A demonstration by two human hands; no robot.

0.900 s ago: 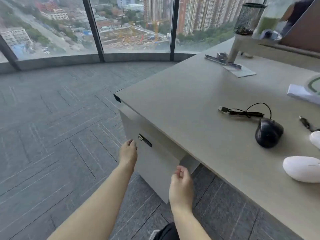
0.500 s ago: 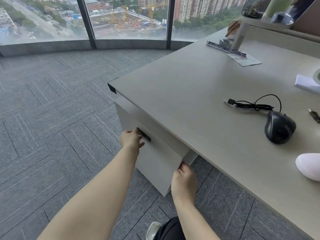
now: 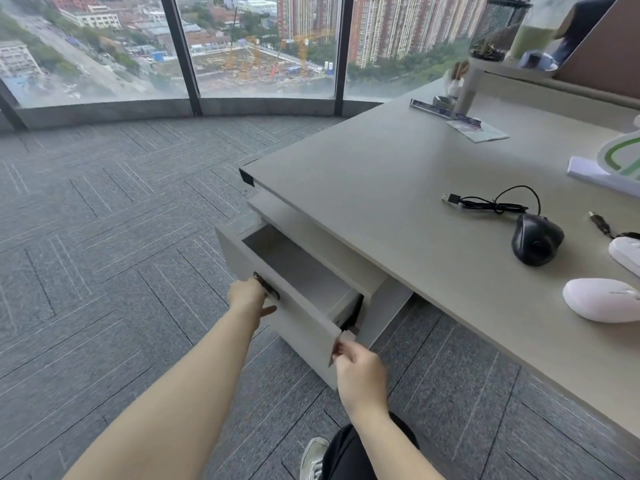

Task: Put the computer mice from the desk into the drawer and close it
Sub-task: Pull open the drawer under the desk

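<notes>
Gripping the drawer (image 3: 304,271) front — left hand (image 3: 247,294) curled on its dark handle (image 3: 266,285), right hand (image 3: 360,372) pinching the near corner — a person holds it part open; three mice (image 3: 536,239) lie on the desk (image 3: 381,188), well right of the fingers.

The drawer (image 3: 301,271) stands partly pulled out under the bench (image 3: 381,188), its inside bare and open from above, though the bench edge overhangs its back part. The left hand (image 3: 247,294) at the dark handle (image 3: 266,285) and the right hand (image 3: 360,374) at the front panel's right corner crowd the drawer's front. On the bench, open surface lies between the drawer-side edge and the black mouse (image 3: 536,239), its bundled cable (image 3: 491,202) and 2 white mice (image 3: 602,304) (image 3: 627,251).
</notes>
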